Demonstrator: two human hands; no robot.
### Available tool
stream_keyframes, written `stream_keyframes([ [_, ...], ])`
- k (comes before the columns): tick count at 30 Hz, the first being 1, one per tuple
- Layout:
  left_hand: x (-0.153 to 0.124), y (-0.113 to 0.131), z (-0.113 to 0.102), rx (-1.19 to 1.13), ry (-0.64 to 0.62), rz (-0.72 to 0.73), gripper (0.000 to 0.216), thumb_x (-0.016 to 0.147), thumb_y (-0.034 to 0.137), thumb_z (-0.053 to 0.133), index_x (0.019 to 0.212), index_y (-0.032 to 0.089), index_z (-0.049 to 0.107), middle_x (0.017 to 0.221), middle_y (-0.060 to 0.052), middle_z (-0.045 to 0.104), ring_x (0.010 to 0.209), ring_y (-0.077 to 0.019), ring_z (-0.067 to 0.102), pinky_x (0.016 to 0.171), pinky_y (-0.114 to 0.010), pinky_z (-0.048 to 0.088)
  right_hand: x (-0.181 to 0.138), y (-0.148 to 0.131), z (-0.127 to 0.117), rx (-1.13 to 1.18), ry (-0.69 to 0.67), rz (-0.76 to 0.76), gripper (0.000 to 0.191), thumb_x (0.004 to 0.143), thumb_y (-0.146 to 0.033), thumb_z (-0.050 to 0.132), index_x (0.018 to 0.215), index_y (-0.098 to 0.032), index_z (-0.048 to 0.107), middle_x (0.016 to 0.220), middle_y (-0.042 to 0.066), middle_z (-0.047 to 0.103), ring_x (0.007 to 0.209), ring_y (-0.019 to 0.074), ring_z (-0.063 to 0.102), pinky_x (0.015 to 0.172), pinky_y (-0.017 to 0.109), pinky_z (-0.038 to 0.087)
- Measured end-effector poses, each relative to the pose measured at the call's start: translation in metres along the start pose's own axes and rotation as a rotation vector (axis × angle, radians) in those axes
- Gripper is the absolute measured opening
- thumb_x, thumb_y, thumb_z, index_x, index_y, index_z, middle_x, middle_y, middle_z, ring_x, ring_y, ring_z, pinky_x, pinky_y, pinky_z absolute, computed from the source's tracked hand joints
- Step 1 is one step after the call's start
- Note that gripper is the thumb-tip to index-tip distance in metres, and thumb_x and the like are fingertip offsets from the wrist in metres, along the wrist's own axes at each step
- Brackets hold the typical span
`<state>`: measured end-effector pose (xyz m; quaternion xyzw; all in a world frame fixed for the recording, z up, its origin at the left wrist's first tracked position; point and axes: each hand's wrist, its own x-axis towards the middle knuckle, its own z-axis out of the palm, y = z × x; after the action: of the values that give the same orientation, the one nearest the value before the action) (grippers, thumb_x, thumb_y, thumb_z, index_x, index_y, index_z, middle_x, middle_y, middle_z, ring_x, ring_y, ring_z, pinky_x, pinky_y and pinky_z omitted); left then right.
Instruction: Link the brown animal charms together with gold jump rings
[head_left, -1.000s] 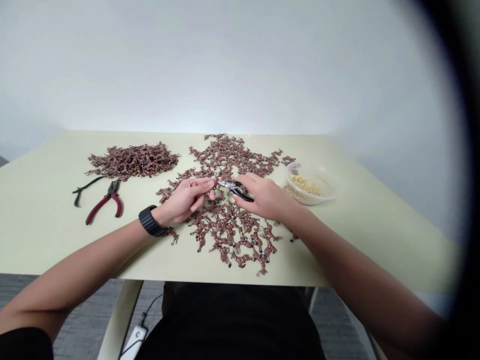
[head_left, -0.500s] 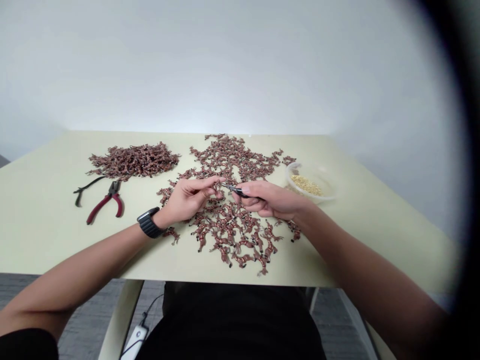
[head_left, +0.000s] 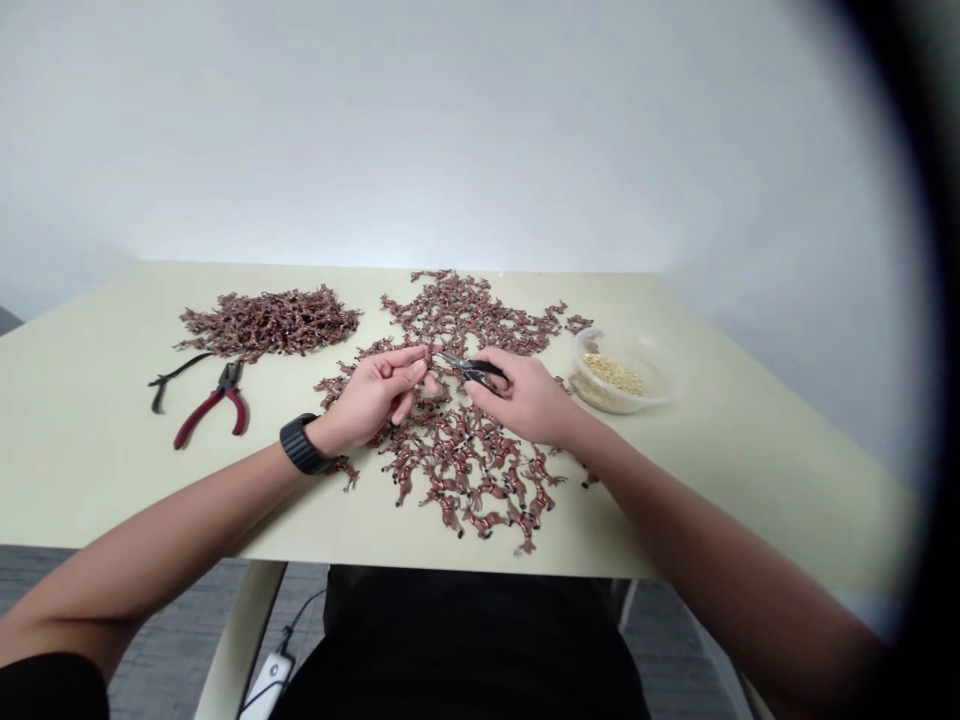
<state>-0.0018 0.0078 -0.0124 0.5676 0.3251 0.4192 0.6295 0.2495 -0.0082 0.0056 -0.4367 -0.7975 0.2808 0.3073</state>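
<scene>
My left hand, with a dark watch band at the wrist, pinches a small brown reindeer figurine between thumb and fingers. My right hand is closed around black-handled pliers, whose handles are spread apart. Their slim metal jaws point left and reach close to the figurine; whether they touch it is too small to tell. Beneath and around both hands lie many loose figurines of the same brown kind, spread over the table.
A dense heap of brown figurines sits at the back left. In front of it lie red-handled pliers and a black tool. At right stands a clear round tub holding small gold-coloured pieces.
My right hand has turned, and the pliers' handles now show spread apart where they were mostly covered by the fingers. My left hand has rolled slightly, fingers more curled, still pinching the figurine.
</scene>
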Motion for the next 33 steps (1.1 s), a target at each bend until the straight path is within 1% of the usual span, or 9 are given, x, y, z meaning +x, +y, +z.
stream_keyframes([
  [3,-0.002,0.002,0.002,-0.093,-0.029,-0.05,0.037,0.094,0.035,0.069,0.126,0.018,0.069,0.09,-0.004,0.074,0.038,-0.0004,0.043,0.038,-0.016,0.032,0.0,-0.001,0.003,-0.16,0.054,-0.115,0.03,0.095,-0.043,0.058,0.113,-0.019,0.062,0.087,0.005,0.062,0.07,0.016,0.05,0.063,0.031,0.036],
  [5,-0.003,0.004,0.004,-0.123,-0.049,-0.063,0.033,0.095,0.033,0.068,0.124,0.017,0.07,0.089,-0.004,0.074,0.037,0.0002,0.042,0.038,-0.016,0.03,0.001,0.0,0.004,-0.193,0.059,-0.151,0.031,0.095,-0.041,0.057,0.115,-0.018,0.062,0.099,0.008,0.065,0.077,0.0182,0.054,0.067,0.032,0.038],
  [7,-0.004,0.006,0.006,-0.143,-0.062,-0.072,0.03,0.096,0.031,0.066,0.121,0.016,0.07,0.088,-0.004,0.074,0.037,0.0003,0.042,0.039,-0.016,0.029,0.001,0.001,0.003,-0.204,0.051,-0.157,0.031,0.096,-0.041,0.055,0.117,-0.018,0.061,0.103,0.009,0.065,0.08,0.0189,0.055,0.068,0.032,0.039],
  [11,-0.004,0.009,0.007,-0.196,-0.08,-0.092,0.026,0.097,0.028,0.064,0.119,0.015,0.07,0.086,-0.003,0.073,0.037,0.0005,0.04,0.039,-0.016,0.029,0.001,0.001,0.002,-0.206,0.025,-0.153,0.031,0.098,-0.042,0.053,0.115,-0.018,0.061,0.097,0.007,0.065,0.077,0.0183,0.055,0.066,0.031,0.038],
  [16,-0.004,0.008,0.007,-0.304,-0.108,-0.129,0.03,0.098,0.024,0.061,0.126,0.015,0.066,0.086,-0.003,0.073,0.035,0.0014,0.036,0.037,-0.015,0.028,0.0,0.0,0.003,-0.206,0.037,-0.164,0.029,0.097,-0.041,0.053,0.114,-0.018,0.06,0.096,0.007,0.064,0.076,0.0175,0.053,0.066,0.031,0.037],
  [21,-0.006,0.01,0.011,-0.421,-0.133,-0.159,0.033,0.099,0.019,0.057,0.131,0.016,0.062,0.089,-0.002,0.073,0.035,0.0013,0.037,0.037,-0.013,0.032,0.0,-0.001,0.007,-0.214,0.059,-0.166,0.027,0.097,-0.038,0.053,0.113,-0.018,0.059,0.092,0.005,0.063,0.074,0.0166,0.051,0.066,0.031,0.035],
  [33,-0.007,0.014,0.012,-0.484,-0.128,-0.192,0.033,0.098,0.018,0.057,0.13,0.017,0.062,0.085,0.0,0.07,0.034,0.0009,0.033,0.035,-0.014,0.033,0.0,-0.001,0.006,-0.216,0.088,-0.19,0.028,0.096,-0.039,0.053,0.114,-0.019,0.058,0.095,0.007,0.062,0.076,0.0181,0.051,0.068,0.032,0.035],
])
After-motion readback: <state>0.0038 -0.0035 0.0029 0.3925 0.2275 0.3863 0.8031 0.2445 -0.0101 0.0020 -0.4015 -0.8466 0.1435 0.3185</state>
